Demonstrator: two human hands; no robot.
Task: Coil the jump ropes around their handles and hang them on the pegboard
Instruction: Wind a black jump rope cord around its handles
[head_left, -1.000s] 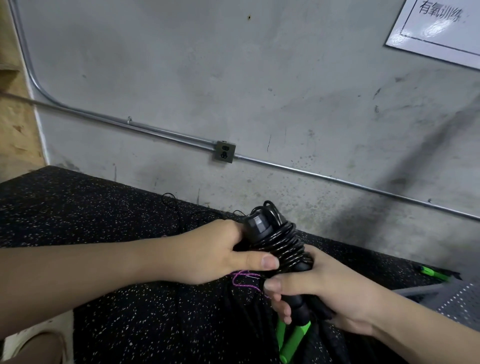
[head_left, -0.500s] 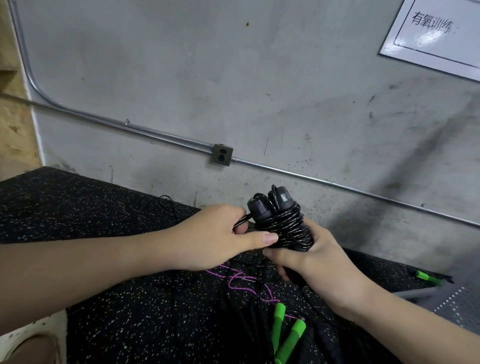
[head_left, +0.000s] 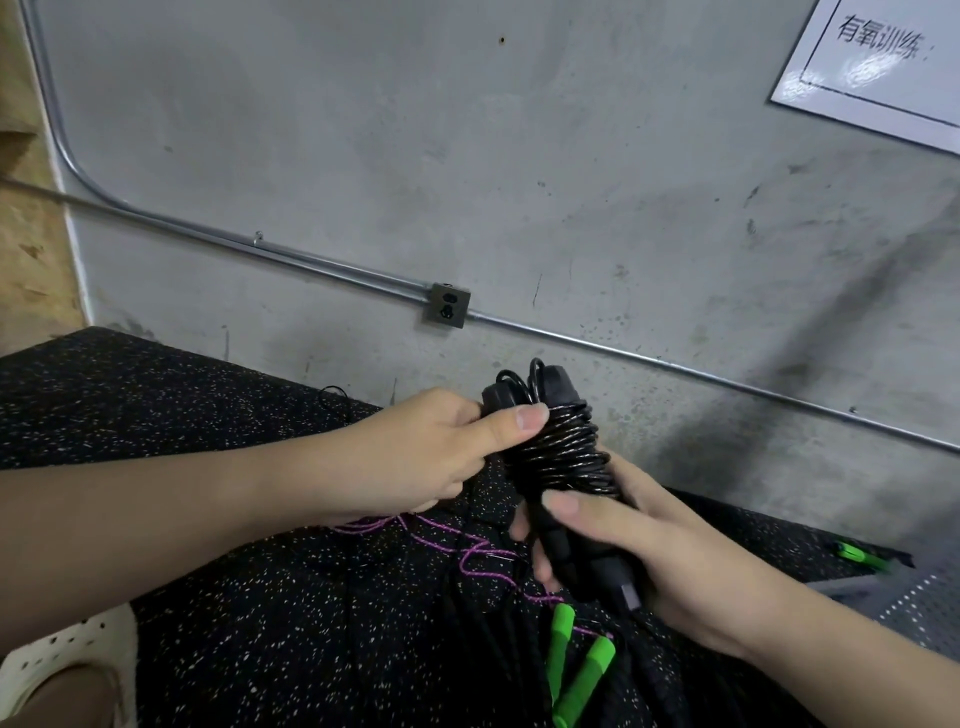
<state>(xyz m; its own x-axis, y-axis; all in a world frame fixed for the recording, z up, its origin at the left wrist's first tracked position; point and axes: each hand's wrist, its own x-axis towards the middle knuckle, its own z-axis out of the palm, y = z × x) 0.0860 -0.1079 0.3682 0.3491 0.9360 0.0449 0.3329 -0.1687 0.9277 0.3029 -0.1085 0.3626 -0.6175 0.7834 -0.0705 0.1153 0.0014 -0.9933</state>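
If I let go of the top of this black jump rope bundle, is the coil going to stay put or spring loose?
The black jump rope cord looks glossy and springy, so its coils would probably loosen once the left hand releases the top. The right hand gripping the handles below should keep the bundle from dropping. No tucked end is visible, so expect some unwinding.

Person's body as seen from the head camera. Left hand (head_left: 415, 457) and right hand (head_left: 665, 566): both bare, no gloves, rings or watch visible. Forearms bare to the frame edges; no sleeves in view. Fingers (head_left: 519, 423) with short, unpainted nails. Lower left: perforated cream-coloured shoe (head_left: 67, 654).
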